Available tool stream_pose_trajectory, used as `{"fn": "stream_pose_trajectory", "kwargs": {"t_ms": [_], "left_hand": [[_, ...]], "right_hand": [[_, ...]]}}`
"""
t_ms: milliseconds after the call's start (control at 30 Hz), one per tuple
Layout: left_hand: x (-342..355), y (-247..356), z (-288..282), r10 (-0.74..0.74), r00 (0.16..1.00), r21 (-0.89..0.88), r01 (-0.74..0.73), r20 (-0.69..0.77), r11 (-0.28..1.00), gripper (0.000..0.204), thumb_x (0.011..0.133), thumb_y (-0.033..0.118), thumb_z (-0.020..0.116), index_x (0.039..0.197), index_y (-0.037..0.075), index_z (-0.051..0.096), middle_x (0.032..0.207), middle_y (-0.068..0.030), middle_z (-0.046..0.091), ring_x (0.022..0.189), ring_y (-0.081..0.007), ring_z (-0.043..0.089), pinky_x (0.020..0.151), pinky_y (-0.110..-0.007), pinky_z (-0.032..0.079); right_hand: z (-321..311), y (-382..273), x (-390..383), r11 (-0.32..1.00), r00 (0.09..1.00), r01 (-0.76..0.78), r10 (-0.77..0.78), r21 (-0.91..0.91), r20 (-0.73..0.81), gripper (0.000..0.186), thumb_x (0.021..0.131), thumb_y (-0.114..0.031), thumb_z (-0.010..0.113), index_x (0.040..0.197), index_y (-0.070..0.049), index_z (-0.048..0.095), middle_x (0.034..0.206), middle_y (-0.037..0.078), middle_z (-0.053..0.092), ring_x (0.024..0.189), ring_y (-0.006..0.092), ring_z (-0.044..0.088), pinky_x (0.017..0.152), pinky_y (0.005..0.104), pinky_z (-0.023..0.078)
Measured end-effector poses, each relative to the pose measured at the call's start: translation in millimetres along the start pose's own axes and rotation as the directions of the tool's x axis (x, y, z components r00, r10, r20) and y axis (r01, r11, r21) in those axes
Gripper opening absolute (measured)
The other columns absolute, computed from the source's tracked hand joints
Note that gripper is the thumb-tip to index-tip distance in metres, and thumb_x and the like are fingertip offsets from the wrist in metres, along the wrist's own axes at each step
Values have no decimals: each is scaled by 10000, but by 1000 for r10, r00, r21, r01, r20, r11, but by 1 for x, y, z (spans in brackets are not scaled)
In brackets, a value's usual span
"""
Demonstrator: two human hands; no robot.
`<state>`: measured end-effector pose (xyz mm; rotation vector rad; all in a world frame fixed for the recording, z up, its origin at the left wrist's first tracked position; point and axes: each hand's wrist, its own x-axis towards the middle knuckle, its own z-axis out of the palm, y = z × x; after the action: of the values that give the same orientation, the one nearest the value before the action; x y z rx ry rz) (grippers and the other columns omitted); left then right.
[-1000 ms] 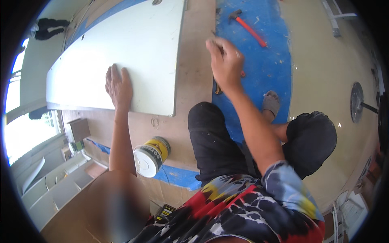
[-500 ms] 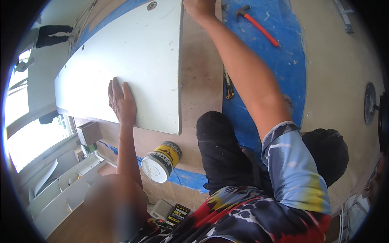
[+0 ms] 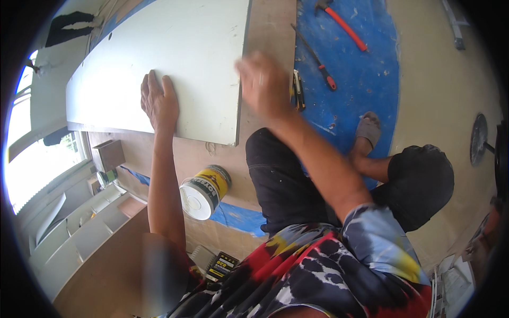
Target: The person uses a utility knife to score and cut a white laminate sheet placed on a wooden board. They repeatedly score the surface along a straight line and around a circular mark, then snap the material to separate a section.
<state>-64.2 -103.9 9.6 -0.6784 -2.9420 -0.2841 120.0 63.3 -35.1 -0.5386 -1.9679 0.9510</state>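
Note:
My left hand [image 3: 159, 106] lies with fingers apart on a white panel [image 3: 201, 37], which rests on a brown board [image 3: 268, 29]. My right hand [image 3: 262, 87], blurred, is curled at the panel's right edge; whatever it holds is unclear. To its right, on a blue sheet [image 3: 350, 79], lie a long tool [image 3: 328, 79] with a red and black handle, a yellow-and-black utility knife [image 3: 298, 90] and, farther forward, a claw hammer [image 3: 344, 29] with a red handle.
A paint bucket [image 3: 195, 199] stands below the panel. My knee [image 3: 265, 159] is beside the panel's corner. A person's legs [image 3: 69, 26] show at upper left, near a bright window. Cabinet parts [image 3: 95, 238] lie at lower left, a round metal base [image 3: 477, 138] at far right.
My right hand reached forward past the panel's top right, then came back down to its right edge. The red and black handled tool now shows. My left hand stays on the panel.

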Motion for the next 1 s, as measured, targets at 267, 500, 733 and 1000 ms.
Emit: {"fn": "stream_pose_trajectory", "kwargs": {"t_ms": [267,500,733,1000], "left_hand": [[0,-2,0,0,1000,19,0,-12,1000,645,1058,476,405,1556,66,417,1613,-158,389,1523,-317,303,1251,-463,217],[1,-6,4,-27,1000,27,27,-15,999,643,1054,484,419,1568,99,415,1629,-142,373,1528,-307,296,1261,-457,205],[0,-7,6,-6,999,26,7,-45,1000,658,1055,491,408,1573,86,405,1624,-172,378,1536,-327,286,1270,-464,185],[-3,-2,1,-31,1000,-3,31,4,1000,677,1046,497,403,1573,73,395,1642,-172,350,1566,-321,227,1285,-462,151]], "right_hand": [[-60,-58,-122,969,955,-69,-5,236,297,160,808,-22,690,965,2,696,875,160,659,798,353,656,725,440,538],[-59,185,-100,771,665,-575,635,-273,392,201,910,-198,705,925,-5,758,860,192,736,779,378,707,719,429,536],[-28,317,-119,752,889,-207,412,-625,201,230,939,-231,669,1030,-21,686,969,229,732,882,439,707,799,517,555],[-36,264,-83,685,654,-431,686,-587,319,242,970,-209,602,1013,27,635,813,185,690,773,369,711,709,469,563]]}}
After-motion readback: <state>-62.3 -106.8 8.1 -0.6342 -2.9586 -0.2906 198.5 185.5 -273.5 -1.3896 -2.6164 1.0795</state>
